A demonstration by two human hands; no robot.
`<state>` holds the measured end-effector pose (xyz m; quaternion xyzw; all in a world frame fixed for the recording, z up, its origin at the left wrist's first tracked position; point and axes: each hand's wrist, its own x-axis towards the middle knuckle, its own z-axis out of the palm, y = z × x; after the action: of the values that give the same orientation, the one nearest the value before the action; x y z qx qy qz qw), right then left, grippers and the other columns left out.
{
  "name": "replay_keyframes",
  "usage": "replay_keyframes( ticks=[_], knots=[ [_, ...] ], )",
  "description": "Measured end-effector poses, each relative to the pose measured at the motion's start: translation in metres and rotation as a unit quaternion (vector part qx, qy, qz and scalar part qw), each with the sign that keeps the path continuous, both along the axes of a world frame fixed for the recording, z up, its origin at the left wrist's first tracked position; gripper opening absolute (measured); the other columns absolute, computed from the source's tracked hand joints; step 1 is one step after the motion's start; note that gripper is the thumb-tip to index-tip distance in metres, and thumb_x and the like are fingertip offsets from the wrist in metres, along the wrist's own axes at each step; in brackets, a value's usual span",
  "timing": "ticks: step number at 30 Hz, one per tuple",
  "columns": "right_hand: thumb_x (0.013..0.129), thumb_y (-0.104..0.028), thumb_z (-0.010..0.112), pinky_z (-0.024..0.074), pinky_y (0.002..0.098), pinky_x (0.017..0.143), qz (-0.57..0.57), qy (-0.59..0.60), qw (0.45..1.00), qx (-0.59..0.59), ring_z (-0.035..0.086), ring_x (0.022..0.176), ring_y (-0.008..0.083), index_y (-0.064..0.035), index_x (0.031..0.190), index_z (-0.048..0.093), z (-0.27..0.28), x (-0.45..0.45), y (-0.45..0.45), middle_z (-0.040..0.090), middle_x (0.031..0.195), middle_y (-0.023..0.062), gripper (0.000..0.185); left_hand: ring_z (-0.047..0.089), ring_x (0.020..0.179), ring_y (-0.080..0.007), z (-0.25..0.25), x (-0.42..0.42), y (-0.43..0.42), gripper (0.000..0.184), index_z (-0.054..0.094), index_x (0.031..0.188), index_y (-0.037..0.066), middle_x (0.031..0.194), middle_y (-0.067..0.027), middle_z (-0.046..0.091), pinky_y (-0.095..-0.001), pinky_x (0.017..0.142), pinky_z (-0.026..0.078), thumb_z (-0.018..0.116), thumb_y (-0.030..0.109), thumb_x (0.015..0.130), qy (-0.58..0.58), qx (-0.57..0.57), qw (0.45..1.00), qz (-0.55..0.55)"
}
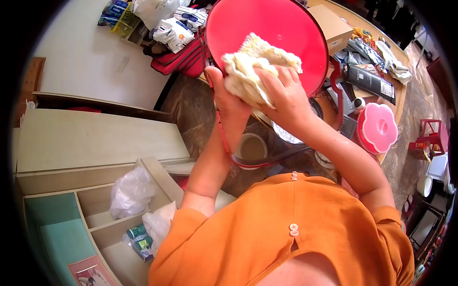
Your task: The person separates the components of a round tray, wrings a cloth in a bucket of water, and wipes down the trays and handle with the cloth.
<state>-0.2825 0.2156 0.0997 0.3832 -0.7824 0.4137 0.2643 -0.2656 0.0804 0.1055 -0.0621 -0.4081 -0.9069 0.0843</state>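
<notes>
A crumpled cream-and-yellowish cloth [248, 78] is bunched between my two hands, in front of a large round red panel [267, 21] with a dark rim. My left hand [231, 102] supports the cloth from the left and below, its thumb pointing up; its other fingers are hidden behind the cloth. My right hand [286, 93] grips the cloth from the right with bent fingers. Whether the cloth touches the red surface I cannot tell. Below my hands stands a pale bucket [252, 148] with cloudy liquid in it.
On the left are a pale cabinet [100, 140] and open compartments holding a plastic bag [131, 193]. At the right, a table bears a cardboard box [329, 28], a black packet [369, 83] and a pink flower-shaped container [379, 127]. A red stool [434, 136] stands farther right.
</notes>
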Motion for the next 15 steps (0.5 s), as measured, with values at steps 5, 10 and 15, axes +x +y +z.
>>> replay_keyframes(
  ticks=[5,10,15],
  knots=[
    [0.069,-0.023,0.069,0.0415,0.0424,0.080,-0.038,0.031,0.994,0.095,0.051,0.088,0.0332,-0.0097,0.115,0.050,-0.033,-0.018,0.038,0.052,0.097,0.0177,0.052,0.042,0.118,-0.0256,0.003,-0.008,-0.002,0.074,0.031,0.132,0.006,0.130,-0.0099,0.041,-0.0418,0.098,0.035,0.046,0.059,0.083,0.047,-0.029,0.992,0.110],
    [0.070,-0.010,0.064,0.0414,0.0431,0.084,0.006,-0.211,0.967,-0.143,0.051,0.096,0.0374,-0.0053,0.117,0.047,-0.030,-0.017,0.041,0.054,0.101,0.0188,0.051,0.046,0.114,-0.0252,0.001,-0.011,0.000,0.061,0.033,0.130,0.007,0.126,-0.0093,0.045,-0.0413,0.096,0.039,0.046,0.049,0.088,-0.009,-0.033,0.991,0.132],
    [0.068,-0.020,0.071,0.0416,0.0428,0.086,0.026,-0.103,0.994,0.011,0.050,0.101,0.0399,-0.0085,0.125,0.042,0.007,0.006,0.019,0.051,0.109,0.0233,0.065,0.052,0.104,-0.0263,-0.064,-0.031,-0.024,0.042,0.043,0.120,0.007,0.115,-0.0115,0.052,-0.0408,0.092,0.042,0.048,0.034,0.089,0.024,0.018,0.999,-0.029]
  ],
)
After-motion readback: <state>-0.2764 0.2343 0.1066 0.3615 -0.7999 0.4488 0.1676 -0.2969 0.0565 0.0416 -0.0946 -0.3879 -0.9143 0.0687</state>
